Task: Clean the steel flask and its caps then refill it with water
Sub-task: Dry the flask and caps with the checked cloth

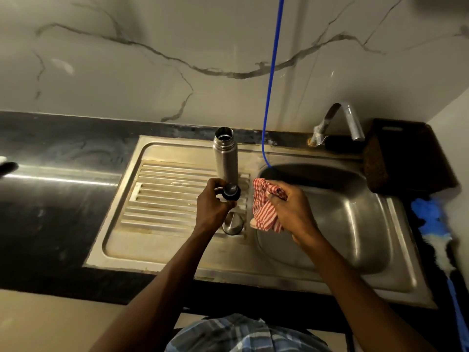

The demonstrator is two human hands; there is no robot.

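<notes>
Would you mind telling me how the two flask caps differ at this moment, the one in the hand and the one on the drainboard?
The black inner cap is dark, with a lobed rim; the steel outer cap is shiny bare metal. The black inner cap is pinched in the left hand, above the drainboard; the steel outer cap rests on the drainboard, untouched. Both are off the open steel flask, which stands upright behind them.

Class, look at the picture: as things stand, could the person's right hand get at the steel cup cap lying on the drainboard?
Probably not yet. The right hand grips a red striped cloth, and the left hand, holding the black stopper, hangs partly over the steel cup cap. The cap lies close by, though.
</notes>
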